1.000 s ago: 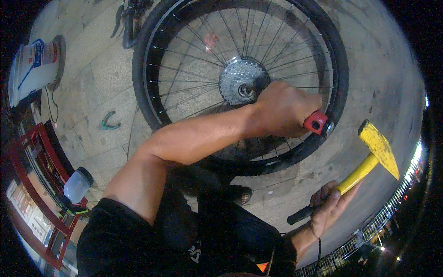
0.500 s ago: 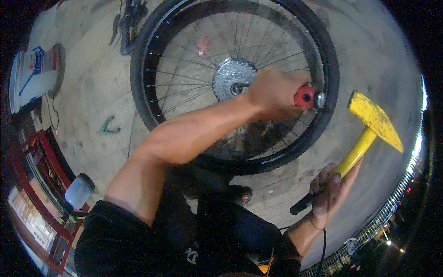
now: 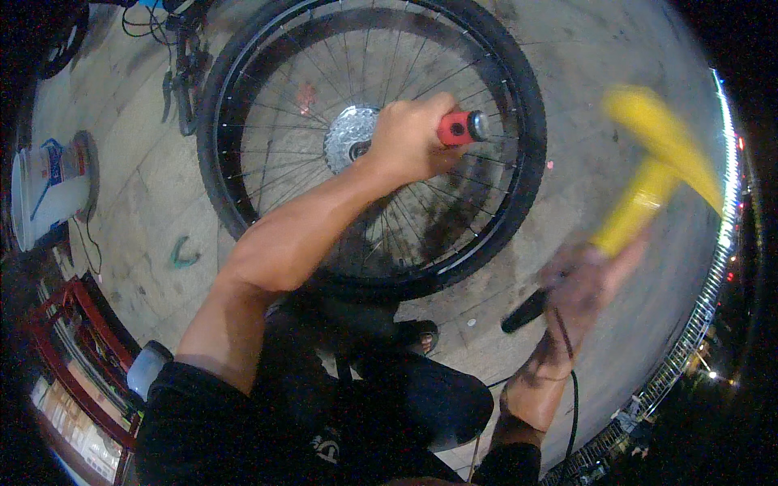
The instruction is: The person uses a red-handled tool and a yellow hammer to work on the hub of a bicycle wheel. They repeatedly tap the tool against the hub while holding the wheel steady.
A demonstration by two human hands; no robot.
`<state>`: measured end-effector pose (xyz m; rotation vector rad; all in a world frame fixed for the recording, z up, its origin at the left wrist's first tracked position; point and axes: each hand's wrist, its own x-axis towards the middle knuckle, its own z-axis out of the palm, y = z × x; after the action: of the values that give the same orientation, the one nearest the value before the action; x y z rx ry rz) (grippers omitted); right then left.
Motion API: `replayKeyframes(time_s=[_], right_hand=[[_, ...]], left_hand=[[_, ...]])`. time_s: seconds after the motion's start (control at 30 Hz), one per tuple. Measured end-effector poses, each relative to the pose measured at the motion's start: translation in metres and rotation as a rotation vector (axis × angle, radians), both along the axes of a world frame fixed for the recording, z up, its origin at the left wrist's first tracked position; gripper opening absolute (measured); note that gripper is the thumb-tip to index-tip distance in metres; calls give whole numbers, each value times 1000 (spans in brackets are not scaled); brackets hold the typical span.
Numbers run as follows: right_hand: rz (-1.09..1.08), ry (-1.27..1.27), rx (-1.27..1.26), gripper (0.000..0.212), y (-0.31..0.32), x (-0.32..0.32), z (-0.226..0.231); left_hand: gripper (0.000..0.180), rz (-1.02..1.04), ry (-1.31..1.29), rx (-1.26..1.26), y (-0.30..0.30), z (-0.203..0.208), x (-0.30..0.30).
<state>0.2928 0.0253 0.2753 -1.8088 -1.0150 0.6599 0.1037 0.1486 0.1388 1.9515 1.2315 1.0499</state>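
Note:
My left hand (image 3: 412,139) is wrapped around a red-handled tool (image 3: 455,129) with a round metal end, above a bicycle wheel (image 3: 531,154) lying flat on the ground. Its working end is hidden behind my hand, near the silver cassette (image 3: 347,136) at the hub. To the right, my right hand (image 3: 579,279) grips a yellow hammer (image 3: 636,206) by its handle, head up and outward, blurred by motion. The handle's black butt sticks out below that fist. Hammer and red handle are well apart.
A white bucket (image 3: 49,194) stands at the left, with small teal-handled pliers (image 3: 183,254) on the paving. Lower left are a dark red metal frame (image 3: 71,328) and a translucent container (image 3: 147,368). Bicycle parts with cables (image 3: 185,81) lie at the upper left.
The view has shifted, so the wheel sits farther left. My right hand and the hammer have swung up and outward, the hammer's head now higher. My left hand still holds the red-handled tool near the hub.

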Motion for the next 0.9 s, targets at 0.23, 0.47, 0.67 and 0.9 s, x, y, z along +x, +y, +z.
replayKeyframes(time_s=[0.23,0.47,0.67,0.9], right_hand=[[17,61,109,62,15,34,24],[381,-521,-48,56,10,51,-2],[291,-703,50,59,16,34,12],[308,-593,-85,62,8,51,19]], left_hand=[[33,120,59,-115,3,9,5],[36,128,88,-34,1,0,4],[32,104,-1,-73,5,9,5],[34,132,-21,-96,1,5,0]])
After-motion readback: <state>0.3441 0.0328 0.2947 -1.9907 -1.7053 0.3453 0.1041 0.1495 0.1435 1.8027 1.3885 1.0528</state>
